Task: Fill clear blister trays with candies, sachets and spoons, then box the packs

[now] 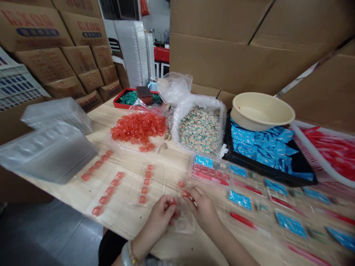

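My left hand (161, 214) is closed over a clear plastic tray (185, 223) near the table's front edge, with a red translucent square piece (173, 201) at its fingertips. Between the thumb and fingers of my right hand (202, 207) is another such piece, just right of the left hand. One loose red square (181, 184) lies above the fingers. More red squares sit beneath my left hand, partly hidden by it. To the left, a clear tray (138, 177) carries a column of red squares (146, 181), and two similar columns lie further left.
Behind are a red heap (138, 127), a bag of small printed packets (199, 129), a black tray (230, 147) of blue packets and a cream basin (263, 111). Filled trays with blue packets (240, 199) and red sticks spread rightward. Stacked clear trays (50, 151) stand left.
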The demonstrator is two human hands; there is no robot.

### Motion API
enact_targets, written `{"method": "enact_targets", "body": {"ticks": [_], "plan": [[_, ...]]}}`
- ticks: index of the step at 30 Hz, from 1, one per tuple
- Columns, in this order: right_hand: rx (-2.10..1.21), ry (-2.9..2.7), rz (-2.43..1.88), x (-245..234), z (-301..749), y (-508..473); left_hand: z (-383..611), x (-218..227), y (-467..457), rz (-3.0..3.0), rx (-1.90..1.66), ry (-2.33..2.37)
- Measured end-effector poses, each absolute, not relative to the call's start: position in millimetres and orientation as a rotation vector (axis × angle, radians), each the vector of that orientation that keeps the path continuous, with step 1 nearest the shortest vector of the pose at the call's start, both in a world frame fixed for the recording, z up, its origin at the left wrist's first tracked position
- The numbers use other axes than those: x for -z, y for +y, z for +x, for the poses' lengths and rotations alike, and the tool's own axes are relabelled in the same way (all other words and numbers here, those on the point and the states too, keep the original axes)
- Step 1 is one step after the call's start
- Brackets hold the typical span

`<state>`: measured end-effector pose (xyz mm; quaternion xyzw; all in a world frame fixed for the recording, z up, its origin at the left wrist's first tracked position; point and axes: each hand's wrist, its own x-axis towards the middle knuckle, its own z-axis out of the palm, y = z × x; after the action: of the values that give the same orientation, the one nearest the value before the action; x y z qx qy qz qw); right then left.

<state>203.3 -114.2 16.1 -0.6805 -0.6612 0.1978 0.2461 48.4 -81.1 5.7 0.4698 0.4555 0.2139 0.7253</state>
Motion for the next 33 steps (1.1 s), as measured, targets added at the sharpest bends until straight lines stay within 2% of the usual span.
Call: {"method": "enact_targets", "body": {"ticks": [5, 12, 18, 22, 25, 29, 33], "plan": [[-0.644, -1.939, -1.919, -10, 195, -87, 53, 0, -85, 1.084, -0.445, 1.054], [-0.861, -1.815, -1.780, -12, 211, -101, 49, -2, -83, 0.865, -0.471, 1.047], [-0.765, -1.812, -1.587, -44, 198, -127, 43, -35, -83, 0.406, -0.500, 0.765], [-0.691, -1.791, -1.476, -50, 181, -136, 43, -46, -86, 0.316, -0.469, 0.644], [-0.685, -1.715, -1.528, -42, 183, -140, 43, -40, -89, 0.440, -0.470, 0.686], [-0.655, -1.667, -1.760, -28, 199, -141, 43, -22, -88, 0.914, -0.496, 0.993], [-0.638, -1.844, -1.902, -19, 200, -127, 44, -14, -87, 1.354, -0.492, 1.072]]}}
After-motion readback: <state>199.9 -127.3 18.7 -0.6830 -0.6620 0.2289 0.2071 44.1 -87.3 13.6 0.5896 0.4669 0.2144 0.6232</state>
